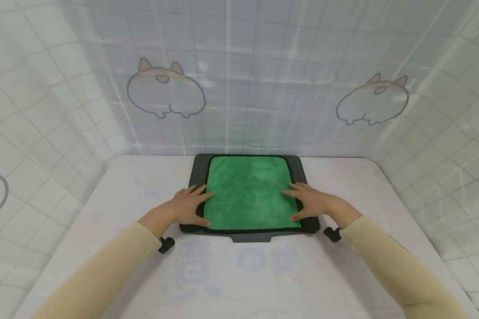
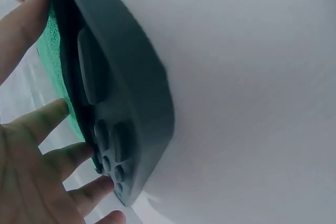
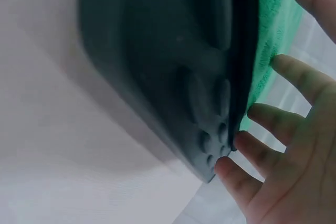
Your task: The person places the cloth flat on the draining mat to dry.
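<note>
A green plush pad (image 1: 247,190) with a black edging lies on a dark grey tray-like board (image 1: 199,170), which has a tab at its front edge. Spread over the left side is my left hand (image 1: 187,207), its fingertips at the pad's edge. My right hand (image 1: 313,201) mirrors it on the right side, fingers apart. In the left wrist view, fingers (image 2: 55,111) reach the pad's edge beside raised rounded bumps on the board. The right wrist view shows similar bumps next to the fingers (image 3: 273,119). Neither hand grips anything.
The board stands on a white cloth-covered table (image 1: 239,279) with faint blue print. Pale grid-patterned curtains (image 1: 263,110) with animal drawings rise behind and on both sides, close to the board's far edge. A small black device (image 1: 166,244) sits at the left wrist, another device (image 1: 332,234) at the right.
</note>
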### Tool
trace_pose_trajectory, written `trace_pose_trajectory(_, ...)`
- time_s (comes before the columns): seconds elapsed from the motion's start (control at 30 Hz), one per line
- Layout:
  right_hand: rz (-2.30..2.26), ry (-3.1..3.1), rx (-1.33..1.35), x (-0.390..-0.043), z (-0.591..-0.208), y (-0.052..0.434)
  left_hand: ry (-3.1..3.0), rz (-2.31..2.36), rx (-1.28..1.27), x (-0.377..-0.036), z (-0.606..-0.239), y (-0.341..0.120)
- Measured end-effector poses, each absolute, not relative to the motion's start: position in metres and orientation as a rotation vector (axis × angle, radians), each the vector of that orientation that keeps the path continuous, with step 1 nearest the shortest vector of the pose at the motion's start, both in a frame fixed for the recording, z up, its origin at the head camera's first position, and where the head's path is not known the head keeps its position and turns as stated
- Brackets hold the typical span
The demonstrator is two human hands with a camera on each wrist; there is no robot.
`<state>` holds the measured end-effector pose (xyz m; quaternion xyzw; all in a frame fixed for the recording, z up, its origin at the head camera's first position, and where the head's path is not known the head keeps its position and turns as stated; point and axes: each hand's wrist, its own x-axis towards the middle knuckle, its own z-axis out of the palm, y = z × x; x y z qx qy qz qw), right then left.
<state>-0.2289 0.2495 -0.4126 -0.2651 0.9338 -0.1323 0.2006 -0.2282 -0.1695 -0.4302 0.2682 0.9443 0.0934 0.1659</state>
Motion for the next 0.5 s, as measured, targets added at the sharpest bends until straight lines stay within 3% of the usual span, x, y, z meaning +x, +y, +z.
trace_pose_trajectory(0.5,-0.427,2.640,-0.675,-0.219,-0.410,0.262,2.747,0.288,0.743,-0.220,-0.429,-0.180)
